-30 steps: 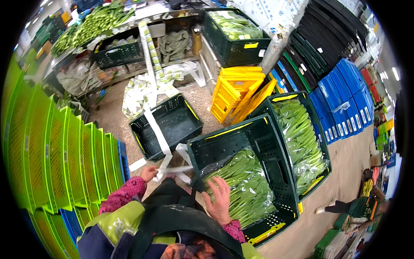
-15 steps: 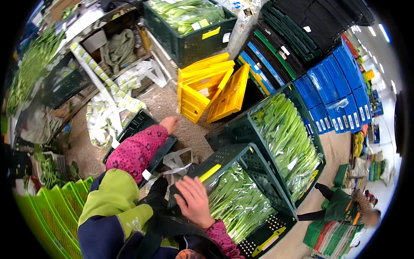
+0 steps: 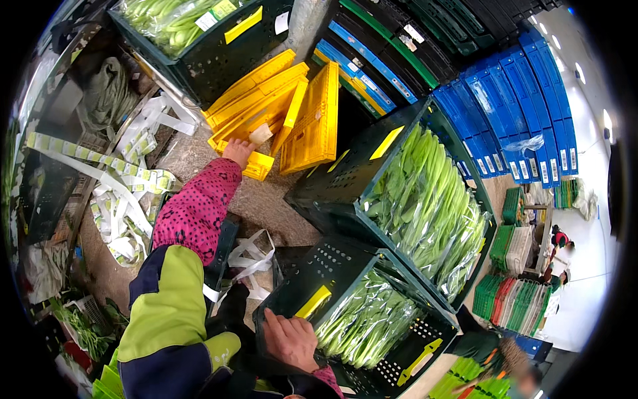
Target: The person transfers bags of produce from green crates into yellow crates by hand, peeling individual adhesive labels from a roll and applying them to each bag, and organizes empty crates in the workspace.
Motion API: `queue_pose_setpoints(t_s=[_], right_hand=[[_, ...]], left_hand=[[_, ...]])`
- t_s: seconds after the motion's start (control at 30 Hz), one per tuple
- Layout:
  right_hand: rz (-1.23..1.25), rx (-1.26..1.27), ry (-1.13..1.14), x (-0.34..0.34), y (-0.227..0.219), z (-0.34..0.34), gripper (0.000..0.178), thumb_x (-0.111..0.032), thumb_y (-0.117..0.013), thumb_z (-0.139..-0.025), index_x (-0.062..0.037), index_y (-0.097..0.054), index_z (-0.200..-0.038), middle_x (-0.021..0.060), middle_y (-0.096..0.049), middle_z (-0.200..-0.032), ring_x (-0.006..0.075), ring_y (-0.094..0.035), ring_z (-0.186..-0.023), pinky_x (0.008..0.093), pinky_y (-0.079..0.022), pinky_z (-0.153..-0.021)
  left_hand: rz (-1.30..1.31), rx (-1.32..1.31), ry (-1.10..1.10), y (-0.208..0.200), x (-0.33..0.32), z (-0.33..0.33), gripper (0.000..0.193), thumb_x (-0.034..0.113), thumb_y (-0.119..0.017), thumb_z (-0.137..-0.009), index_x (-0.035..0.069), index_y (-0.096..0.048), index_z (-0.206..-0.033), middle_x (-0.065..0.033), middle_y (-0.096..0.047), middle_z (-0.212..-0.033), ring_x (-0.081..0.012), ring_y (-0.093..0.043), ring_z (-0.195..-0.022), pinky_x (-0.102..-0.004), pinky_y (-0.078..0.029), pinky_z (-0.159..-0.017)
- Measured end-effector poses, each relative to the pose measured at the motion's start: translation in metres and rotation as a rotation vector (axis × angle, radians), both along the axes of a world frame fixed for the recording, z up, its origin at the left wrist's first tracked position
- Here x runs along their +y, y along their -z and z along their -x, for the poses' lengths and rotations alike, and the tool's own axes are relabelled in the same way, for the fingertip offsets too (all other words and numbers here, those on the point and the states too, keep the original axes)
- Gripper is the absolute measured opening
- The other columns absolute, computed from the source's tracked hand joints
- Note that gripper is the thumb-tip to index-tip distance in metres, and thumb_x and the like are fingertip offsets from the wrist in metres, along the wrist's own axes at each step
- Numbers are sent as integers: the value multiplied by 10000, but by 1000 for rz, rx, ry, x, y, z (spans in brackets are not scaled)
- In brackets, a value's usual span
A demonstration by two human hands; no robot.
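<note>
My left hand (image 3: 238,153) is at the near edge of a yellow folding crate (image 3: 258,110), its fingers bent over the rim. This crate leans with several others in a tilted group, one yellow panel (image 3: 314,123) standing a little apart on the right. My right hand (image 3: 290,339) lies against the outer wall of a dark green crate (image 3: 323,269), beside its yellow label, with fingers extended and nothing in them. Inside that crate are clear bags of leafy green vegetables (image 3: 367,322).
A second green crate (image 3: 359,179) of bagged greens stands behind. Another vegetable crate (image 3: 219,66) is at the far left. Stacked blue crates (image 3: 512,113) rise on the right. Label strips (image 3: 123,199) litter the floor; a person (image 3: 495,356) is at lower right.
My left hand has moved forward from beside the black crate to the yellow crates. My right hand has lowered onto the green crate's wall. The whole view has shifted.
</note>
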State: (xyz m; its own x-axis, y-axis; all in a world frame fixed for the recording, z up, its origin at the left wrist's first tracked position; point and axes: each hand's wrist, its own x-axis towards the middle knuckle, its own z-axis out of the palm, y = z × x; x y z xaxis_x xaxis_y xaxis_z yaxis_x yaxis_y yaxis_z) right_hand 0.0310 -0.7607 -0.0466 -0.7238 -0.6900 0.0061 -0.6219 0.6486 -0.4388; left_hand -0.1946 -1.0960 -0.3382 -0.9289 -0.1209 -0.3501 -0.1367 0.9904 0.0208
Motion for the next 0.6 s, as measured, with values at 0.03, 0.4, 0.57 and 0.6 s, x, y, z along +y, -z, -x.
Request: queue_pose_setpoints(t_s=[0.03, 0.4, 0.57, 0.6], right_hand=[[55, 31, 26, 4, 10, 1, 373, -117, -764, -698, -89, -683, -1061, -1, -598, -721, 162, -578, -634, 287, -466, -659], [41, -24, -10, 7, 0, 3, 296, -121, -726, -735, -79, -672, -1022, -7, -447, -594, 148, -513, -559, 273, -426, -614], [101, 51, 42, 7, 4, -3, 246, -123, -719, -737, -84, -669, -975, 0, -478, -603, 162, -527, -571, 282, -428, -621], [120, 65, 32, 8, 5, -4, 229, -121, -707, -744, -83, -668, -966, 2, -485, -606, 165, -531, -575, 285, -427, -622]], left_hand=[[-22, -44, -12, 2, -2, 3, 544, 261, -733, -748, 162, -517, -1238, -98, -634, -1100, -290, -560, -1122, -441, -386, -990], [-3, 166, 287, -17, -6, -22, 439, 339, -773, -704, 147, -602, -1059, -83, -682, -866, -282, -666, -871, -453, -460, -849], [-47, 4, 394, -116, -22, -46, 442, 412, -778, -686, 134, -637, -999, -106, -675, -833, -322, -661, -766, -455, -469, -749], [-45, -9, 431, -138, -24, -58, 449, 410, -779, -680, 128, -625, -994, -88, -672, -815, -309, -654, -759, -453, -461, -714]])
